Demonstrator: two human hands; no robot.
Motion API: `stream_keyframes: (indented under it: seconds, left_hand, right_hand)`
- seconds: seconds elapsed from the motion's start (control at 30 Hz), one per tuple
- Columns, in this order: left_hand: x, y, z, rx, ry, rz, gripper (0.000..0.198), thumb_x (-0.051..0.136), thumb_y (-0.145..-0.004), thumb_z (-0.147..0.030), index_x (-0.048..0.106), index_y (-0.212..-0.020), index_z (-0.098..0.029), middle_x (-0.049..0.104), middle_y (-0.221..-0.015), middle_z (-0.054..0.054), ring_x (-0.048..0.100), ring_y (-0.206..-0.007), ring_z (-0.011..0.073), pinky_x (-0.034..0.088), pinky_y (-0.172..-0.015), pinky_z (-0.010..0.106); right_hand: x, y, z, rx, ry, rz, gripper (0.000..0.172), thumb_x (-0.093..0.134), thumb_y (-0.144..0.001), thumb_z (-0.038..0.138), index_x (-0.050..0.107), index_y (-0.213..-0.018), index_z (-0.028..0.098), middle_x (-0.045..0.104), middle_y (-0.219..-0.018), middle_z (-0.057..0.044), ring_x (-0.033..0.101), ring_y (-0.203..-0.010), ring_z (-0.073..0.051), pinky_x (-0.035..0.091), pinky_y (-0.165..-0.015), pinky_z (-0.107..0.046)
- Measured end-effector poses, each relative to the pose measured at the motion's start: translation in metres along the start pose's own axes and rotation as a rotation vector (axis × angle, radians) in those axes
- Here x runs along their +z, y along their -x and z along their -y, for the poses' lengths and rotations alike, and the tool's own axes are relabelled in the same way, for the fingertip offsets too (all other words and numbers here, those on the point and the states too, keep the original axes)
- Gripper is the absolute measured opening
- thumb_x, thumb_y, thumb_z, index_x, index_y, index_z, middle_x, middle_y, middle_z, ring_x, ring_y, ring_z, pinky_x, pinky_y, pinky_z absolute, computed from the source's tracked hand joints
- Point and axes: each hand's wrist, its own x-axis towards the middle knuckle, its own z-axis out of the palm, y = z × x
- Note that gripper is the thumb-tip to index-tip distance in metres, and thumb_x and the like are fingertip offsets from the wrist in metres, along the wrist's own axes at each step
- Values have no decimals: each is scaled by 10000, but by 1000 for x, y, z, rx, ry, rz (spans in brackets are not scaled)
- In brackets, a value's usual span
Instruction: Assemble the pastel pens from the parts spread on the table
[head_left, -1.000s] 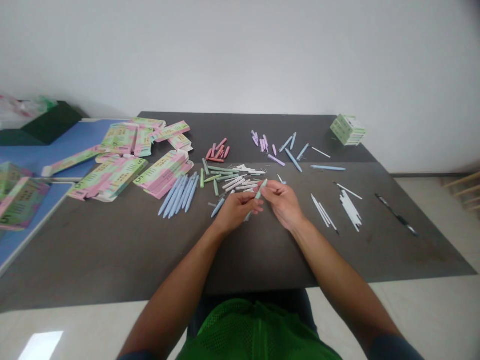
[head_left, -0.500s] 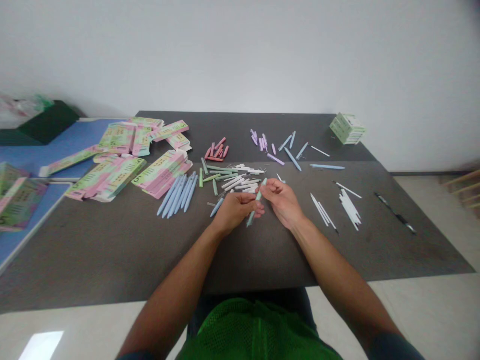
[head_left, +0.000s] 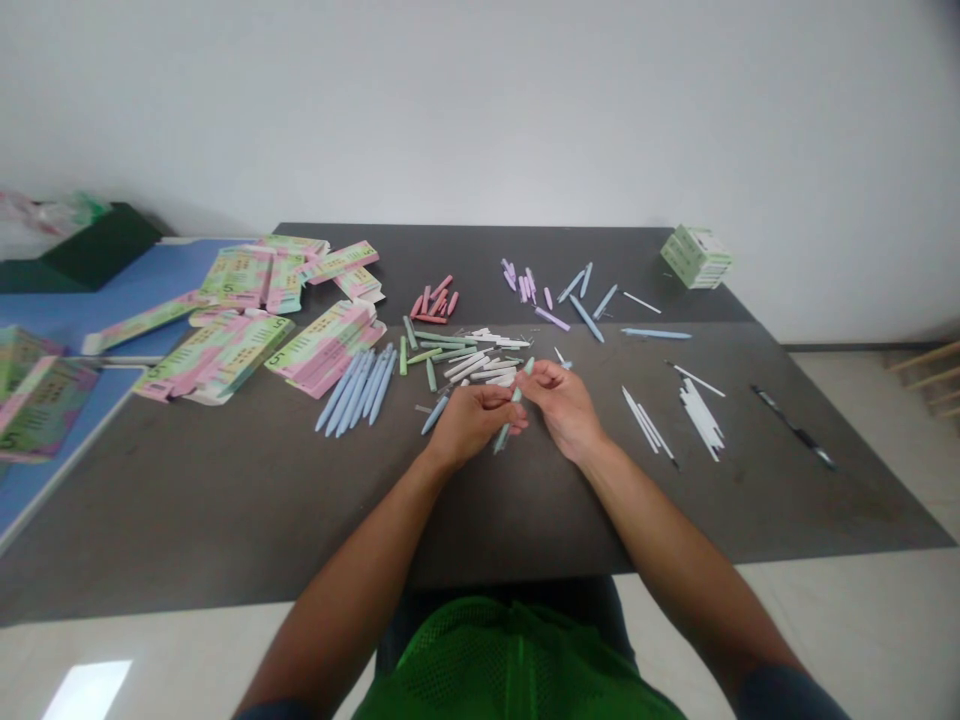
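Note:
Between my two hands is a pale green pen (head_left: 503, 436), held at a slant above the dark tabletop. My left hand (head_left: 471, 420) is closed around its middle. My right hand (head_left: 561, 398) pinches its upper end with thumb and fingers. Just beyond the hands lie green pen barrels (head_left: 450, 345) mixed with white pen parts (head_left: 480, 362). A row of blue pens (head_left: 356, 390) lies left of my left hand, and one blue pen part (head_left: 435, 414) is right beside it. White refills (head_left: 649, 420) and a bundle of white tubes (head_left: 701, 418) lie right of my right hand.
Printed pen boxes (head_left: 322, 345) are piled at the left. Red pen parts (head_left: 435, 302), purple ones (head_left: 529, 285) and blue barrels (head_left: 586, 318) lie farther back. A green box stack (head_left: 696, 258) stands at the back right; a black pen (head_left: 791, 425) lies at right.
Both hands keep nearly the same place and hold on the green pen. The right fingers have shifted only slightly at its upper end.

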Motion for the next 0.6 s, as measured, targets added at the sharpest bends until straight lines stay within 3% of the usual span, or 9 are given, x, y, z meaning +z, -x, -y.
stream_keyframes:
  seconds: [0.07,0.17,0.27,0.33,0.4,0.5,0.6]
  left_hand:
    - [0,1,-3,-9,24,-4,363,845,-701,-405,722,-856,-100,753,-794,79,729,-701,186,606,-739,325]
    - [1,4,-7,-23,57,7,385,855,-694,-413,705,-847,-93,755,-840,98,736,-704,194,610,-721,323]
    - [2,4,-8,-25,100,17,400,857,-702,-405,687,-885,-92,753,-851,106,741,-698,202,615,-700,325]
    - [1,3,-8,-10,145,-7,399,832,-738,-408,671,-929,-97,751,-848,105,740,-686,198,619,-679,322]
    - [-2,1,-8,15,206,-58,372,796,-783,-403,654,-954,-105,750,-849,104,737,-676,190,621,-659,313]
    - [-10,-1,-10,26,281,-143,292,747,-835,-352,643,-949,-104,746,-848,107,732,-671,178,627,-654,299]
    - [-15,-2,-12,15,332,-180,206,703,-867,-281,646,-923,-91,740,-838,108,726,-661,168,640,-681,315]
  right_hand:
    - [-1,1,2,-16,2,61,292,749,-829,486,713,-886,202,732,-858,-31,630,-753,-156,485,-671,-278]
    - [-4,-1,1,-14,30,116,324,731,-841,491,720,-1011,216,750,-957,-50,658,-803,-186,513,-714,-321]
    - [-6,-3,-3,-34,143,49,331,748,-824,479,703,-1022,217,752,-900,-40,671,-779,-196,530,-744,-349]
    - [-8,-3,-4,-118,311,-17,344,720,-851,469,683,-1084,218,755,-936,-52,680,-832,-207,534,-799,-371]
    - [-10,0,0,-256,512,6,417,683,-887,427,626,-1252,233,740,-1115,-82,672,-981,-229,525,-889,-406]
    - [-12,7,9,-452,770,310,651,710,-870,344,471,-1472,277,588,-1428,-104,548,-1275,-268,448,-1069,-477]
    - [-11,12,11,-569,903,550,864,812,-783,315,394,-1539,290,478,-1539,-104,417,-1417,-292,352,-1173,-514]
